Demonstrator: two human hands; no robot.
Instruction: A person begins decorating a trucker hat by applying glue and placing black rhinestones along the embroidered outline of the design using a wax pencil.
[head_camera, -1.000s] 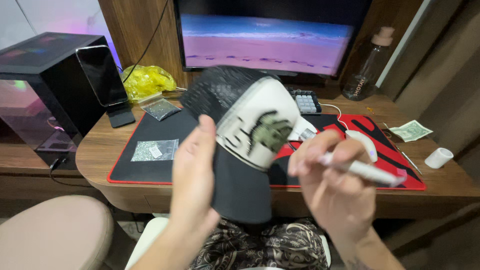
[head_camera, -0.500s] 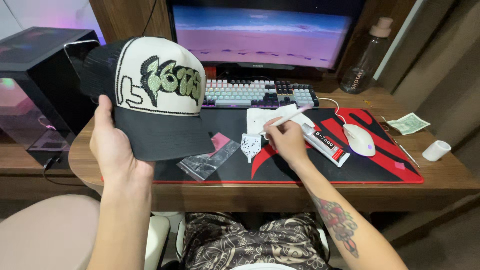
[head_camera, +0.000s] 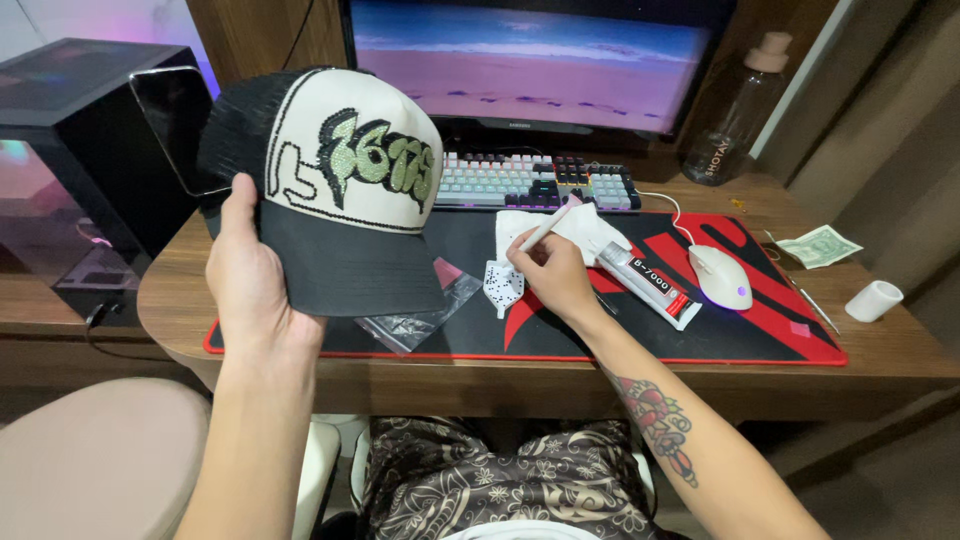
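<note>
— What's biggest in view?

— The wooden desk (head_camera: 880, 365), with a monitor (head_camera: 530, 60) at its back and a black and red mat (head_camera: 740, 335) across the middle. A black computer case (head_camera: 70, 150) stands off to the left.

— And the cap?

— The cap (head_camera: 345, 190), white-fronted with a black brim and green studded lettering, is lifted above the mat's left end. The left hand (head_camera: 250, 280) has its grip clenched on the brim, thumb up along the side.

— The other hand?

— The right hand (head_camera: 555, 275) rests on the mat, fingers pinched around a thin white pen tool (head_camera: 540, 232), its tip down near a small white tray (head_camera: 503, 285).

— Smaller bits?

— A keyboard (head_camera: 535, 185), a white mouse (head_camera: 720, 277), a glue tube (head_camera: 650, 285) just beside the right hand, a clear bag (head_camera: 415, 320) under the brim.
</note>
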